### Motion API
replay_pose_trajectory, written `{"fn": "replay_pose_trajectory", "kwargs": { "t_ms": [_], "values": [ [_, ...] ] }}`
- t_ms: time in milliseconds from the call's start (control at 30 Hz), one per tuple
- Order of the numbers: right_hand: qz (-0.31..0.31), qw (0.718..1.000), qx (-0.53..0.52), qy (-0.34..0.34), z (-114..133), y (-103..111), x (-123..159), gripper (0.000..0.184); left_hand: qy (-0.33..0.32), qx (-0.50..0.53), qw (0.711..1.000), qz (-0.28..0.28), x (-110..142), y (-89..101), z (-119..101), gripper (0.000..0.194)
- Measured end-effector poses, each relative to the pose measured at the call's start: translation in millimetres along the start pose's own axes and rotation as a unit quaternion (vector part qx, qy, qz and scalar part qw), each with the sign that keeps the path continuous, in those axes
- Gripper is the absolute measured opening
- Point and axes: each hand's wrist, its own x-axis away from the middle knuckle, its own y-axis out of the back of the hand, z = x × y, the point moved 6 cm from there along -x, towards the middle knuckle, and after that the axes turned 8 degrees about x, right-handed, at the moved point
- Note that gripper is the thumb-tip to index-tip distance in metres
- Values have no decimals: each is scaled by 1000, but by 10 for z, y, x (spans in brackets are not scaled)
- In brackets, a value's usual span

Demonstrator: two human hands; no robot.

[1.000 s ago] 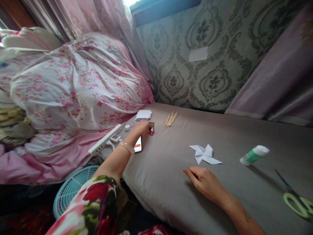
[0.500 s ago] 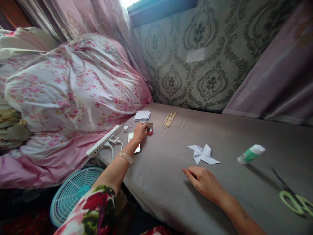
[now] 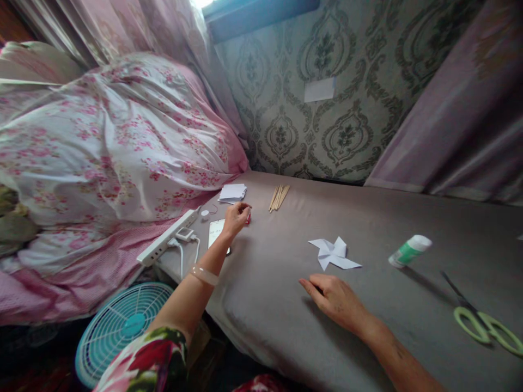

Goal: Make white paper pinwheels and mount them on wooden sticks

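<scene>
My left hand (image 3: 237, 218) reaches far across the grey-covered surface with its fingers pinched together above a small red box (image 3: 248, 219). The hand hides most of the box, and whatever may be between the fingertips cannot be made out. Just below that wrist lies a phone (image 3: 216, 231) with a lit screen, partly covered. My right hand (image 3: 337, 299) rests on the cover with its fingers curled in and nothing visible in them. A folded white paper pinwheel (image 3: 332, 253) lies flat just beyond it, apart from the fingers.
Wooden sticks (image 3: 279, 197) and stacked white paper (image 3: 232, 193) lie toward the wall. A glue stick (image 3: 409, 251) and green-handled scissors (image 3: 469, 321) are at right. At left are a power strip (image 3: 167, 237), a small white round item (image 3: 205, 215) and a fan (image 3: 122, 332).
My left hand has shifted slightly to the right over the red box and covers more of it; the raised flap no longer shows. My right hand stays put. The view has turned slightly.
</scene>
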Motion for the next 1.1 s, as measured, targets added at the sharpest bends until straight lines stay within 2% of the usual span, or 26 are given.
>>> {"fn": "replay_pose_trajectory", "kwargs": {
  "t_ms": [67, 100, 167, 267, 333, 400, 467, 567, 700, 900, 1100],
  "values": [
    [0, 1000, -18, 0, -4, 16, -4, 46, 24, 76, 997, 18, 136, -146, -120, 20],
    [0, 1000, -31, -2, -11, 30, -7, 46, 66, 180, 981, 31, 223, -238, -157, 20],
    [-5, 997, -77, -11, -38, 80, -15, 46, 163, 356, 918, 59, 425, -448, -247, 20],
    [-50, 978, -197, -41, -120, 225, -30, 41, 284, 502, 808, 115, 735, -755, -449, 18],
    [-108, 953, -274, -75, -213, 355, -30, 37, 346, 555, 742, 150, 916, -925, -593, 12],
    [-171, 923, -328, -106, -310, 480, -17, 34, 387, 587, 688, 180, 1066, -1064, -727, 7],
    [-221, 898, -360, -120, -383, 581, 2, 32, 417, 605, 646, 206, 1194, -1183, -842, 7],
    [-256, 882, -376, -122, -436, 674, 23, 30, 449, 619, 600, 233, 1348, -1331, -975, 9],
    [-264, 884, -369, -113, -449, 730, 35, 26, 479, 618, 568, 257, 1486, -1483, -1072, 7],
    [-277, 885, -364, -86, -461, 775, 30, 20, 479, 600, 571, 290, 1551, -1612, -1138, 8],
    [-269, 895, -346, -84, -482, 787, 18, 17, 496, 589, 568, 289, 1561, -1651, -1160, 6]
  ]
}}
